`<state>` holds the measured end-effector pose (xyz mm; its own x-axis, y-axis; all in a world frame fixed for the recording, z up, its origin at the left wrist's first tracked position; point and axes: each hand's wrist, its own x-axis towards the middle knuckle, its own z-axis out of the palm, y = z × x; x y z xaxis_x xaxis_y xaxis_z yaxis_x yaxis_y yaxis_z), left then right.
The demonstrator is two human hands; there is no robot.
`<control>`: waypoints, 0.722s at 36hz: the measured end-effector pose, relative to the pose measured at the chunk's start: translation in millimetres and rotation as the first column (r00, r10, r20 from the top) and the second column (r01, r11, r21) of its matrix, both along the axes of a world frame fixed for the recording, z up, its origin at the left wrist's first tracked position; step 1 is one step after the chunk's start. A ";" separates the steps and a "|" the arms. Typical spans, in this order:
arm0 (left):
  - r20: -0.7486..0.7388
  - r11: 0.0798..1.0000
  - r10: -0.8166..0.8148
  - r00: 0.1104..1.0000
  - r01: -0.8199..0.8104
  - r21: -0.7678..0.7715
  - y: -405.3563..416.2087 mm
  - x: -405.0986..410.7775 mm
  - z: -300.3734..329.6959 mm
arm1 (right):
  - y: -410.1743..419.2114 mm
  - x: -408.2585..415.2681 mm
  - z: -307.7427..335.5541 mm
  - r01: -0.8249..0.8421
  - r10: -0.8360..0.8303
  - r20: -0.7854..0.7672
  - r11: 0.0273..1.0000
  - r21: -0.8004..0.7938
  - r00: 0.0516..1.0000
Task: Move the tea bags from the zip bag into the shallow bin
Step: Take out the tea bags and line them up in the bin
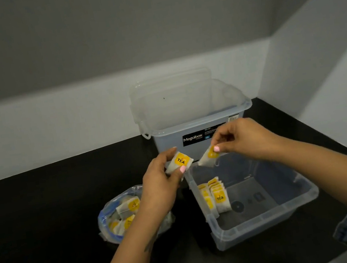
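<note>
My left hand (161, 183) grips a white tea bag with a yellow TEA label (179, 162), held just left of the shallow bin's far left corner. My right hand (243, 139) pinches a second tea bag (208, 157) above the back of the shallow clear bin (269, 218). Several tea bags (214, 195) stand in a row against the bin's left wall. The open zip bag (122, 215) lies on the counter to the left, under my left forearm, with several tea bags inside.
A taller clear Megabox tub (190, 115) stands behind the shallow bin against the back wall. The black counter (46, 218) runs into a corner, with white walls at the back and right. A denim sleeve covers my right forearm.
</note>
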<state>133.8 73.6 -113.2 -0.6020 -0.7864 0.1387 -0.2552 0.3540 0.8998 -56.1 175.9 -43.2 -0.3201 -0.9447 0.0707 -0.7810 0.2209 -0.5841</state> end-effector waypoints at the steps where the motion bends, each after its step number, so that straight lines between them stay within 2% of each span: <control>1: -0.002 1.000 0.001 1.000 -0.001 0.004 1.9 -4.0 -0.4 | 4.1 -7.6 -1.9 -0.002 0.005 -0.065 0.999 0.039 0.998; 7: -0.041 1.000 0.006 0.999 -0.006 -0.016 13.7 -24.6 -2.2 | 17.8 -40.9 -35.3 0.023 0.063 -0.304 0.962 0.271 0.950; 12: -0.069 1.000 0.016 0.998 -0.017 -0.010 24.7 -35.7 -5.5 | 15.2 -51.2 -71.7 -0.003 0.223 -0.517 0.920 0.392 0.826; 15: -0.055 0.999 0.036 0.998 -0.037 -0.019 30.1 -40.4 -7.8 | 11.0 -52.4 -86.0 -0.030 0.311 -0.565 0.892 0.450 0.765; 22: -0.042 0.996 0.064 0.997 -0.066 -0.061 40.5 -43.9 -13.0 | 0.5 -48.0 -106.2 -0.103 0.416 -0.649 0.880 0.463 0.636; 26: -0.045 0.994 0.080 0.996 -0.084 -0.071 43.5 -45.3 -13.3 | -0.6 -45.4 -107.2 -0.165 0.435 -0.647 0.885 0.436 0.627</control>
